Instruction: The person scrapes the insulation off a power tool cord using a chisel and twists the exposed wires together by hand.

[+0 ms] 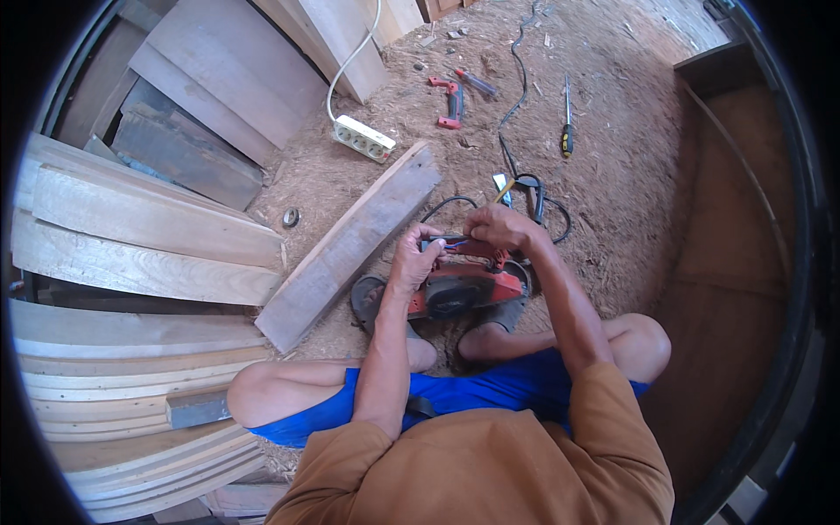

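A red and black corded power tool (472, 289) sits upright between my feet, with its top handle opened and thin wires (455, 246) showing, one of them blue. My left hand (415, 259) is at the left end of that handle, thumb and fingers pinched by the blue wire. At the other end, my right hand (505, 229) has its fingers closed over the handle; what they grip is hidden. A thin yellow stick-like thing (505, 190) juts out just beyond the right hand; whether it is held I cannot tell. A red and black handle half (454, 103) lies ahead on the ground.
A thick plank (350, 249) lies left of the tool. Farther off are a white power strip (363, 139), a clear-handled screwdriver (477, 83) and a long screwdriver (567, 131). A black cord (516, 70) crosses the sawdust. Stacked boards (149, 227) line the left; a brown panel (726, 262) stands right.
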`<state>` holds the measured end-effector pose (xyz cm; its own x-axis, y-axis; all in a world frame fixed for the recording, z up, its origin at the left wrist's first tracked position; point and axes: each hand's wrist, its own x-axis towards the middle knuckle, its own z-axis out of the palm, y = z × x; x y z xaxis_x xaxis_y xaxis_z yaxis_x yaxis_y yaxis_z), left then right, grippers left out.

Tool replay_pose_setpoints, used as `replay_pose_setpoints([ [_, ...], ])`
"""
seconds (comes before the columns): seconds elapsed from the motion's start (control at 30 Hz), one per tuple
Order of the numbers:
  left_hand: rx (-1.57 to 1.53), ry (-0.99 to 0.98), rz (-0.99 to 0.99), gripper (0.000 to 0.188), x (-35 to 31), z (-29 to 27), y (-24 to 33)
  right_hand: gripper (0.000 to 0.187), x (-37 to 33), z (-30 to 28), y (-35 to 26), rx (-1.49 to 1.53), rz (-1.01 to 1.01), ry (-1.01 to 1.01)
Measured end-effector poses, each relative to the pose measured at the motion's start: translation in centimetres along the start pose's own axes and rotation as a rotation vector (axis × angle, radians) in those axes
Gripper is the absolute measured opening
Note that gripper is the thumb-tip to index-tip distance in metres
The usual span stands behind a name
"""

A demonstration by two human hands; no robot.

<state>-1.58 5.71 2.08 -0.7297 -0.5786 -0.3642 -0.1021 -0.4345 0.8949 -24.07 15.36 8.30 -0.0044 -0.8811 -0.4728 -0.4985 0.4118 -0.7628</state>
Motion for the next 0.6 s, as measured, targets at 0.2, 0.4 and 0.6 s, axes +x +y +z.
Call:
replay_pose_setpoints([
  [0.2, -0.103, 0.001, 0.009, 0.016, 0.3, -0.1, -0.9, 0.026, -0.3, 0.0, 3.0, 0.225, 0.009, 0.066],
  [0.4, -0.121, 0.002, 0.01, 0.016, 0.4, 0.2, -0.8, 0.03, -0.7, -0.7, 4.1, 0.212, 0.031, 0.007],
  [0.6, -0.134, 0.012, 0.031, 0.017, 0.3, -0.1, -1.0, 0.027, -1.2, -0.7, 2.1, 0.095, 0.044, 0.009],
])
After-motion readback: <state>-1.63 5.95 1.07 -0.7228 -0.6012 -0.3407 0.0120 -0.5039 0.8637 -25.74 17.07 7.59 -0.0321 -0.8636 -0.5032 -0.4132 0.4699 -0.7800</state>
